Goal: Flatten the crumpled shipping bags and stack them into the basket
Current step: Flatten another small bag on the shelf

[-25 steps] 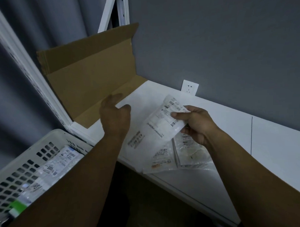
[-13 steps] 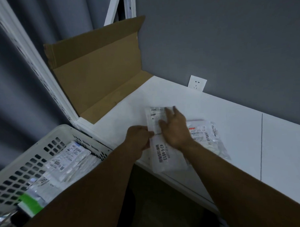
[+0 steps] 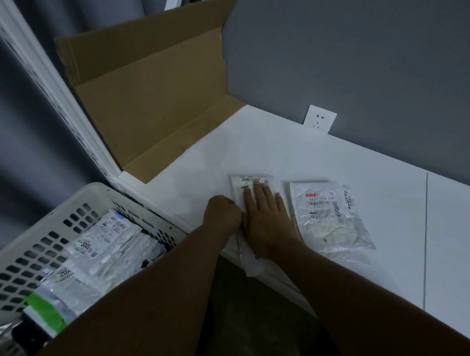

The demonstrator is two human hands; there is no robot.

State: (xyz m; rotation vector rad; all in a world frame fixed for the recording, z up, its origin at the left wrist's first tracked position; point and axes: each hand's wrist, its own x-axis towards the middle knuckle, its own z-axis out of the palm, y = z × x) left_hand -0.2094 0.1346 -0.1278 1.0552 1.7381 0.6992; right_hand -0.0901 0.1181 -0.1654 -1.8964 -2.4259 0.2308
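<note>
Nearest, at the lower left, the white perforated plastic basket (image 3: 26,261) already held a layered pile of flattened white labelled shipping bags (image 3: 105,241), so the task looked well under way but not finished.

Just beyond the basket's rim, both hands worked on one white plastic shipping bag with a barcode label (image 3: 251,181). It lay on the white surface (image 3: 390,225), and its near end hung over the front edge. The right hand (image 3: 267,216) lay flat on this bag with its fingers straight and together, palm down, pressing it against the surface. The left hand (image 3: 221,213) sat against the bag's left edge with its fingers curled under. Its knuckles faced the camera, so I could not tell whether it pinched the edge or only braced it.

The step in hand looked to be flattening. The next move probably called for sweeping the flat palm along the bag to push the creases out, then lifting it level and carrying it left to lay it on the pile.

Just right of the right hand, apart from the first bag, a second, crumpled translucent shipping bag with a red-tagged label (image 3: 328,217) lay wrinkled and untouched, waiting its turn.

Farther back, a flattened brown cardboard box (image 3: 151,101) leaned in the corner. A white wall socket (image 3: 319,119) sat on the grey wall (image 3: 357,53) just above the surface.
</note>
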